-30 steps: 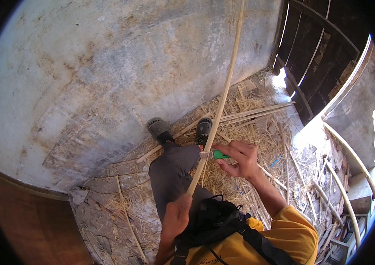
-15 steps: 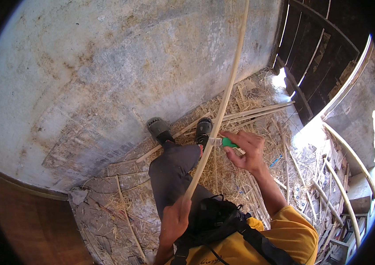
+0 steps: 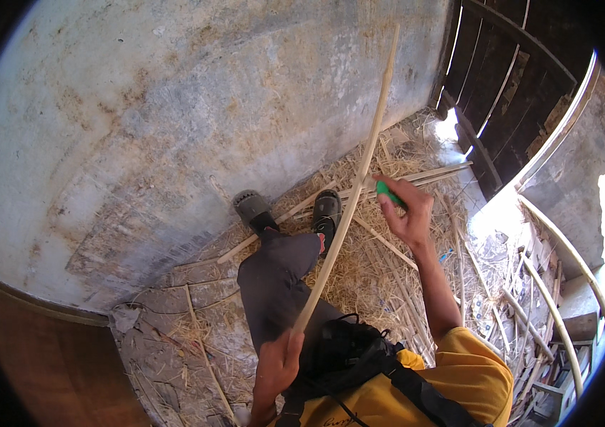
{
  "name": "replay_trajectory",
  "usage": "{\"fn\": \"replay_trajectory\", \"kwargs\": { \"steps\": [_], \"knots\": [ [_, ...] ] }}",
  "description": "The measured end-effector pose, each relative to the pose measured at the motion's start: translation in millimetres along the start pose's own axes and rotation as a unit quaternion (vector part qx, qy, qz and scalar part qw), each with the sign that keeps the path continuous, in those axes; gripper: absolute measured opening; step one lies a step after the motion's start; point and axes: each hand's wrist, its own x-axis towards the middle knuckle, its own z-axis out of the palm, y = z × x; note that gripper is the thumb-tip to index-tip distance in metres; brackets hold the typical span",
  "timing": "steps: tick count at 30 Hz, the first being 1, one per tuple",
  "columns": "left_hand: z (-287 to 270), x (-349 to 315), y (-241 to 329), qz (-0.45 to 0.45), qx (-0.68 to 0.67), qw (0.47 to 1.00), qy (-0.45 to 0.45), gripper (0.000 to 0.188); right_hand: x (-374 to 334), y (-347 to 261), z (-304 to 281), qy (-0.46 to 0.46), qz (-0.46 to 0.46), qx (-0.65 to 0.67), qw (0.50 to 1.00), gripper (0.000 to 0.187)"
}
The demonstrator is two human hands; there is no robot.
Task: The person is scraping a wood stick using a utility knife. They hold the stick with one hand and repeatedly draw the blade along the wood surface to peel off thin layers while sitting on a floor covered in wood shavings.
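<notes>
A long pale bamboo strip [image 3: 346,221] slants upward and away across the view, with a node near its far end. My left hand [image 3: 277,364] is closed around its near end, beside my thigh. My right hand [image 3: 409,210] grips a small green-handled knife [image 3: 392,194], fingers curled round the handle. Its blade sits at or against the strip's right side, about midway along; whether it touches is too small to tell. The strip passes above my trousered leg [image 3: 277,267] and near my dark shoe [image 3: 327,211].
A stained wall [image 3: 196,128] rises ahead and to the left. Shavings [image 3: 388,277] and several loose strips [image 3: 423,174] cover the floor. Dark wooden boards [image 3: 509,85] stand at the far right. Longer poles [image 3: 555,306] lean at the right, and a brown panel [image 3: 39,349] is at the lower left.
My right hand has moved away from me along the strip with the knife. The strip's far end has come into view. My left hand keeps its hold in nearly the same place.
</notes>
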Motion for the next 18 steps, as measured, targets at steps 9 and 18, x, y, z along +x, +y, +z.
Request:
{"fn": "replay_trajectory", "kwargs": {
  "steps": [9, 18],
  "knots": [
    [-1, -5, -11, -0.023, -0.023, 0.999, 0.002, 0.035, 32, 77, -6, 0.070, 0.161, 0.030, 0.984, 0.041],
    [2, 20, -3, -0.010, -0.053, 0.995, 0.085, 0.035, -43, 69, 20, -0.215, 0.465, 0.545, 0.663, 0.051]
  ]
}}
